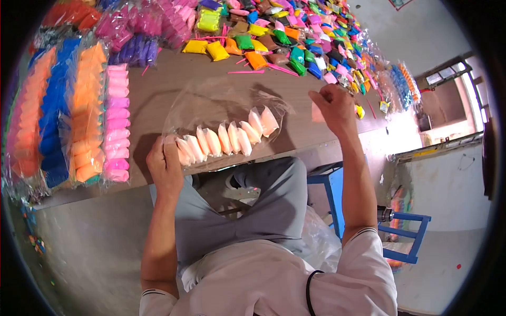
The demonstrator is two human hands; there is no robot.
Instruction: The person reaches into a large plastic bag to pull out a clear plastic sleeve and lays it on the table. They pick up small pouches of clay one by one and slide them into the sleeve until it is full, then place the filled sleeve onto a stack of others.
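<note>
My left hand (165, 158) is closed on the left end of a clear plastic bag (182, 113), at the table's front edge. Inside the bag lies a row of several small pale-peach packets (213, 142), standing on edge side by side. The bag's loose film spreads behind the row and around its right end. To the right, above the table, my right hand (337, 108) is closed with its fingers curled. A pale pink packet (317, 112) shows just below its fingertips and seems pinched there; the grip itself is partly hidden.
At the left lie filled bags of packets: orange (88, 116), blue (57, 116) and pink (117, 126). A heap of loose coloured packets (295, 37) covers the table's far side, with pink sticks (246, 72) before it. A blue stool (333, 195) stands right of my legs.
</note>
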